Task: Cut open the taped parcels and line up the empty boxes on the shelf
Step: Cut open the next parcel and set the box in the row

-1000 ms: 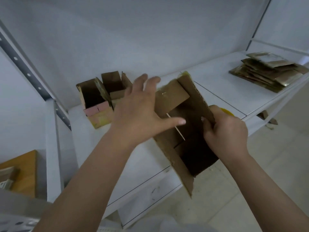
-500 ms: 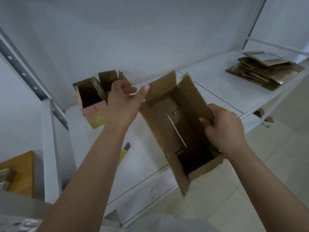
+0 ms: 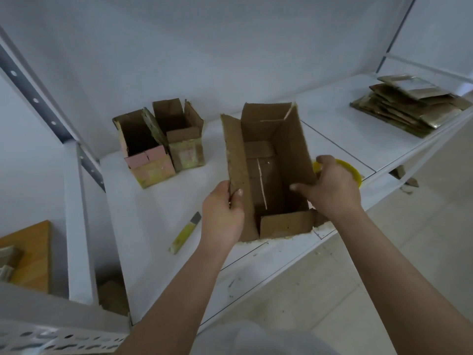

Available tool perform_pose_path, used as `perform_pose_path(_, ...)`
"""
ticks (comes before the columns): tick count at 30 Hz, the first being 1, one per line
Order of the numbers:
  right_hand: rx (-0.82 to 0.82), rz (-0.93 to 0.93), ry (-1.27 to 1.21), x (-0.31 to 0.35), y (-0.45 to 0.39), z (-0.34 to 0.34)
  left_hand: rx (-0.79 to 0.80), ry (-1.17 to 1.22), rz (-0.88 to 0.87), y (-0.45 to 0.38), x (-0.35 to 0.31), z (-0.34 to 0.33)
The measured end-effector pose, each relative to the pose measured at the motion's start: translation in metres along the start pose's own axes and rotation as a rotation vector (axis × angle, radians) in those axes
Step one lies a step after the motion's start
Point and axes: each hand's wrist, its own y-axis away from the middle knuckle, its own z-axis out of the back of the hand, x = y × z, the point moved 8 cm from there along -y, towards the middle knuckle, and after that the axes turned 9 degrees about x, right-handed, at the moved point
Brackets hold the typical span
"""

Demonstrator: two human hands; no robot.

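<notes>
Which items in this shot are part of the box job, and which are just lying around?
Part of the job:
- large open box, left hand pinching its flap, right hand gripping its side wall
- two small open boxes already on the shelf
- yellow knife
- stack of flat parcels

Lying about:
- yellow roll behind the right hand
- wooden board at left
</notes>
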Motion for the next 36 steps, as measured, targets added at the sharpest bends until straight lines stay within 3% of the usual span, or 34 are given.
perform_pose_path(3, 0.158, -0.069, 0.031, -0.01, 0.003, -0.019, -0.01, -0.033, 0.012, -0.014, 0.01, 0.001)
perform_pose_path(7, 0.358, -0.025, -0.091, -0.013, 0.001, -0.03, 0.006, -0.024, 0.029, -0.032, 0.015, 0.002)
perform_pose_path(10, 0.311, -0.021, -0.138, -0.019, -0.006, -0.032, 0.046, -0.072, 0.064, -0.046, 0.018, 0.001)
perform_pose_path(15, 0.209, -0.038, -0.112, -0.02, -0.021, -0.039, 0.25, -0.031, 0.141, -0.043, 0.03, -0.005)
perform_pose_path(19, 0.178, 0.002, -0.024, -0.017, -0.026, -0.036, 0.274, -0.119, 0.062, -0.037, 0.029, -0.008)
perform_pose_path(28, 0.072, 0.185, -0.03, 0.055, -0.112, -0.004, -0.012, -0.453, -0.056, -0.123, -0.028, 0.026)
perform_pose_path(36, 0.232, 0.276, -0.016, 0.121, -0.202, -0.041, -0.167, -0.657, 0.146, -0.192, -0.016, 0.056)
